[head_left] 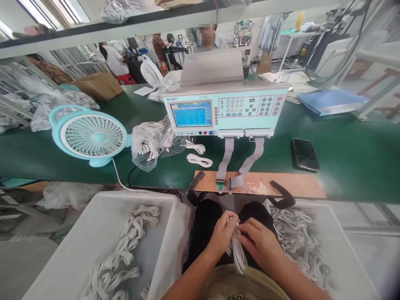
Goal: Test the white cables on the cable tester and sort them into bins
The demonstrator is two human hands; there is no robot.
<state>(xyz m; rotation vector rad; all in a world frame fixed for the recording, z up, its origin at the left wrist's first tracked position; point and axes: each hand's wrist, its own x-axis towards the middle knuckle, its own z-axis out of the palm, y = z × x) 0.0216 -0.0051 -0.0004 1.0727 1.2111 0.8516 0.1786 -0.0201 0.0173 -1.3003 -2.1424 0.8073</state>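
The green bench (353,166) runs out to both sides beneath the tester (225,110). Nearer the person than the tester, the left tub (78,237) stands off to its left and the right tub (341,252) off to its right, both with white cables lying in them. On the bench left of the tester is the fan (95,135), with the bag (150,146) of cables between the two. Just in front of the tester lies the board (300,184), where the ribbons (227,157) from the tester's front end. Directly nearer the person than the board, and so in front of the tester, is the bundle (239,254), held above the lap with its looped end hanging down. To handle it well, I would grip it firmly near the top so the loops stay together, let the other hand's fingertips do the fine work, and avoid pulling hard or bending the cable sharply; a loose grip could let strands slip and tangle. The left hand (223,228) is curled nearly closed around the bundle's upper end. The right hand (258,235) is partly open, its fingers bent and their tips at the bundle's right side; whether they pinch a strand I cannot tell. The cable ends are too small and covered to make out.
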